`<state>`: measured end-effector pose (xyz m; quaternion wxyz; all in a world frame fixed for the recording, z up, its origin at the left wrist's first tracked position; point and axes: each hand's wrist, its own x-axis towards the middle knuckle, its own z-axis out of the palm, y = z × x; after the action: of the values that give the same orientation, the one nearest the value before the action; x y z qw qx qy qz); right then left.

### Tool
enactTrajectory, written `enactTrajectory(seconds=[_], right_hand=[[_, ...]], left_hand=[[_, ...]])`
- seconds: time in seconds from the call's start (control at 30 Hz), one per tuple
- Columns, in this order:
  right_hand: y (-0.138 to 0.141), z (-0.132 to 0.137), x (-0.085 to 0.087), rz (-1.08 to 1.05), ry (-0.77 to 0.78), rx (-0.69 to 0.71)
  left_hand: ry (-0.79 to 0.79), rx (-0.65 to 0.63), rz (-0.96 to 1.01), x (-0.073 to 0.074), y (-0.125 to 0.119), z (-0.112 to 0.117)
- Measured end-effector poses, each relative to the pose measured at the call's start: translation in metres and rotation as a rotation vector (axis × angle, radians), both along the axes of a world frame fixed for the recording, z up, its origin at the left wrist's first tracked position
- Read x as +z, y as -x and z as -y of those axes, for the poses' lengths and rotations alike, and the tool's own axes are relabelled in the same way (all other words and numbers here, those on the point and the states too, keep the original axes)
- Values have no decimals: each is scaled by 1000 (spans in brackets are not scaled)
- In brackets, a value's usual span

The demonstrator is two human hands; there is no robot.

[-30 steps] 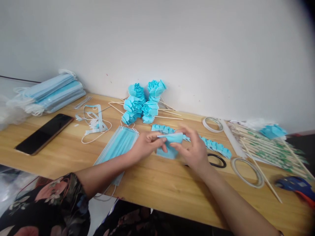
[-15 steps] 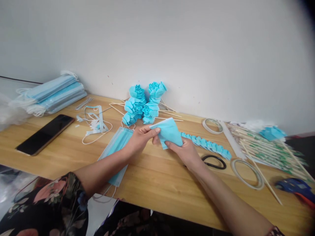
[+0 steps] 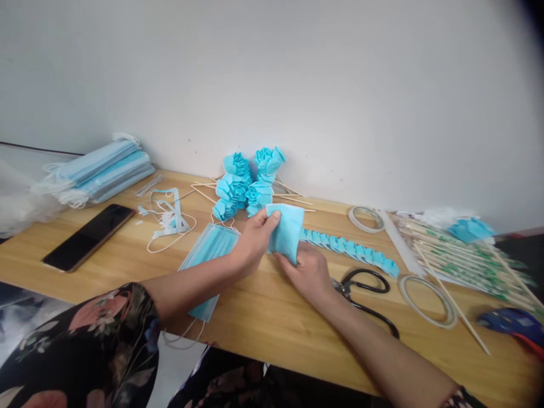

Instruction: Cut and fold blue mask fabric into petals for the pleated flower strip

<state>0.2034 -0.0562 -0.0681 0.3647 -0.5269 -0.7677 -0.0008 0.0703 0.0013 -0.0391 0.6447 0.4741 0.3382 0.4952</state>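
Between my two hands is a folded piece of light-blue mask fabric [image 3: 287, 231], held above the table. My left hand [image 3: 255, 241] pinches its upper left edge, thumb on the front. My right hand [image 3: 309, 272] grips the lower edge from below; some of its fingers are hidden behind the fabric. A flat blue face mask [image 3: 208, 246] with white ear loops lies under my left forearm. Beyond my right hand runs a row of folded blue petals [image 3: 351, 247]. Black-handled scissors [image 3: 365, 286] lie partly beneath my right forearm.
Blue fabric flowers [image 3: 244, 184] on sticks lean by the wall. At left are stacked masks [image 3: 102, 170], a phone [image 3: 89, 237] and cut straps [image 3: 170, 218]. Two tape rolls [image 3: 366, 219], bundled sticks [image 3: 459, 258] and a blue glue gun [image 3: 510, 322] lie at right.
Both hands have shifted slightly, and the fabric piece is turned more upright. My right hand has moved a little left and down, showing more of the scissors.
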Motion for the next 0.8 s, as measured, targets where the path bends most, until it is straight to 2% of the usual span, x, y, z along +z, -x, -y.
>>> enactTrajectory(seconds=[0.1,0.27,0.33,0.4,0.47,0.53,0.63,0.8], right_hand=[[0,1,1,-1,-41,-22],[1,2,1,-41,-20,1],[-1,2,3,-78,52,85],[-5,2,7,-175,186,163],[-11,0,13,-365,351,178],[-16,-1,18,-609,462,136],[-18,-2,24,-836,478,109],[-2,2,20,-829,422,84]], left_hand=[[-93,22,-109,8,-13,0],[-218,87,-169,5,-25,-8],[-233,147,-168,5,-22,-14],[-273,247,-200,7,-16,-20],[-330,342,-266,7,-11,-25],[-363,390,-326,4,-8,-25],[-360,397,-359,-2,-10,-20],[-402,330,-375,-7,-19,-3]])
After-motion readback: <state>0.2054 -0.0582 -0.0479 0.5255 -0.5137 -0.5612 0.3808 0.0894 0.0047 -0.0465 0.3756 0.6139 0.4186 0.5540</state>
